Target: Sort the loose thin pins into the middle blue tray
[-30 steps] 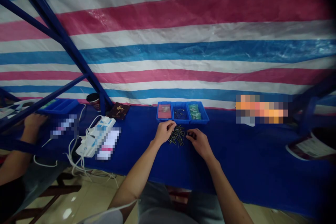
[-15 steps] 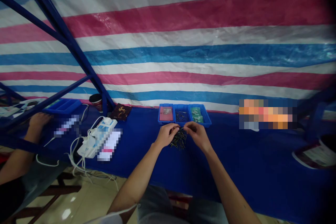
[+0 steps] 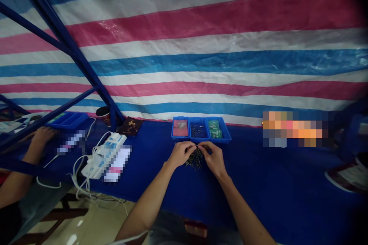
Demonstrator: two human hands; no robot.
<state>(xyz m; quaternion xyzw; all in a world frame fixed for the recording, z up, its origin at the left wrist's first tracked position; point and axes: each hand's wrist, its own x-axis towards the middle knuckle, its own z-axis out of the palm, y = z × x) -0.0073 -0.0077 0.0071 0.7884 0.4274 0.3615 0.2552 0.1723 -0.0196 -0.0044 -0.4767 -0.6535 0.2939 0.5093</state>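
My left hand (image 3: 181,154) and my right hand (image 3: 213,157) meet fingertip to fingertip over a pile of thin, screw-like metal pieces (image 3: 194,160). Thumb and forefinger of each hand are pinched together. Whatever lies between the fingertips is too small to make out. Just beyond my hands stands a blue three-compartment tray (image 3: 209,141). Its left compartment has a pink inside with small clear pieces, the middle one holds several thin dark pieces, and the right one holds small pale pieces on green.
On the left are a white power strip (image 3: 99,160) with tangled cables, a blurred-out phone-like item (image 3: 117,164), a dark packet (image 3: 130,126) and a cup (image 3: 103,115). Another person's hand (image 3: 43,136) rests near a second blue tray (image 3: 69,120). A round container (image 3: 349,174) stands at right.
My hands have come closer together, the right one moving left until the fingertips meet over the pile. The view has shifted slightly.
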